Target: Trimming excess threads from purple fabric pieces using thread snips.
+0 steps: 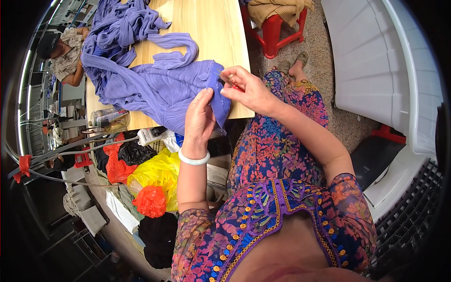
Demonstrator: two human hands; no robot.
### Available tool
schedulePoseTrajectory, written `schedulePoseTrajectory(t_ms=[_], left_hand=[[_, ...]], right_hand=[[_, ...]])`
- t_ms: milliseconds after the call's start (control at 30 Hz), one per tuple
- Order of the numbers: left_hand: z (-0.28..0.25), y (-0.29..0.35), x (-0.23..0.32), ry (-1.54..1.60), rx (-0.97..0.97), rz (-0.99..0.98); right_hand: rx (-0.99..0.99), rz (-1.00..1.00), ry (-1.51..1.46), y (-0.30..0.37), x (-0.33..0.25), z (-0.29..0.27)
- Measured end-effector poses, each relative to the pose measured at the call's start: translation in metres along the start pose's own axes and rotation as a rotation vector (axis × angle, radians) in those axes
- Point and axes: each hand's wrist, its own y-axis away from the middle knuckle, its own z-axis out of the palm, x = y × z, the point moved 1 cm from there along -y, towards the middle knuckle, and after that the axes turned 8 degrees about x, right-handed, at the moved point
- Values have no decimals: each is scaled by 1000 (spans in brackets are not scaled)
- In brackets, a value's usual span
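A periwinkle-blue pleated garment (155, 89) lies bunched over the near part of the wooden table. My left hand (199, 117) pinches its edge between thumb and fingers, close to a smooth, unpleated band (220, 105). Small thread snips (237, 87) with a red part sit in my right hand (251, 91), their metal blades pointing at the band. Whether the blades touch the cloth I cannot tell. On my left wrist is a pale bangle (194, 158).
More of the same blue cloth (127, 23) is heaped farther up the table (211, 23). Left of my arm are a clear jar (109, 119), a white power strip (151, 135) and yellow and red plastic bags (159, 174). A red stool (275, 35) holds tan cloth. Another person (68, 54) sits at far left.
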Motion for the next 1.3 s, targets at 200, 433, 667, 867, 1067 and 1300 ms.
schedulePoseTrajectory(t_ms=[200,433,667,867,1067,1300], left_hand=[[5,2,-4,-77,16,109],[-20,9,-27,-566,203,559],[-13,23,-13,-381,-33,312],[5,23,13,-45,-133,205],[-2,10,10,64,-83,149],[7,8,10,-21,-35,142]], right_hand=[[69,7,-13,-8,-5,6],[118,5,-10,-18,-20,11],[137,-46,-60,-36,-28,11],[172,-65,77,-48,-29,0],[207,-110,89,-35,1,-13],[-23,-11,-15,-14,-10,10]])
